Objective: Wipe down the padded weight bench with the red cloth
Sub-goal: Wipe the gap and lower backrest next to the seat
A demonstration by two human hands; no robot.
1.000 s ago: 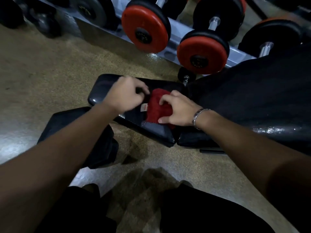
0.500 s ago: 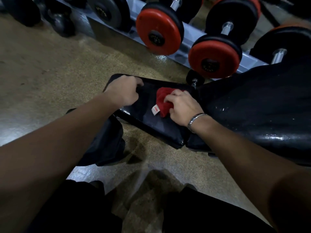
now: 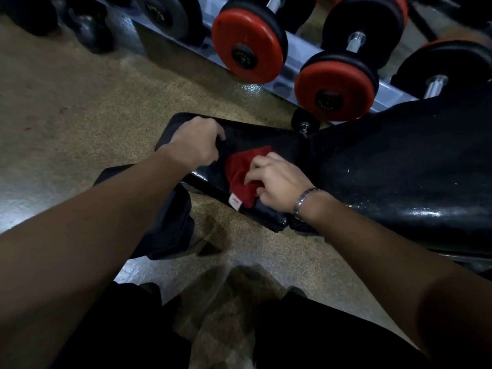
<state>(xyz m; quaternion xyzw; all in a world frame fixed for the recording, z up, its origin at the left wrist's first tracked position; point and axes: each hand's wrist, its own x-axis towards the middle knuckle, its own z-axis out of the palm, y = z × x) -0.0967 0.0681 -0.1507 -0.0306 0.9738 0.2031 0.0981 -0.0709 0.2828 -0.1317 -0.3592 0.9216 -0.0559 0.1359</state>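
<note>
The black padded bench has a small seat pad (image 3: 266,139) in the middle of the view and a long back pad (image 3: 399,166) rising to the right. The red cloth (image 3: 239,169), with a white tag at its near corner, lies on the seat pad near the front edge. My right hand (image 3: 277,179), a metal bracelet on its wrist, presses down on the cloth with its fingers gripping it. My left hand (image 3: 194,142) grips the far left end of the seat pad.
A dumbbell rack (image 3: 292,57) with red-and-black dumbbells (image 3: 247,41) runs along the back, close behind the bench. A small dumbbell (image 3: 304,123) lies by the seat's far corner. A dark padded part (image 3: 165,225) sits under my left forearm. Speckled floor (image 3: 80,107) spreads to the left.
My right hand has drawn the cloth from the seat pad's far side toward its near front edge. My left hand keeps its hold on the seat's left end.
</note>
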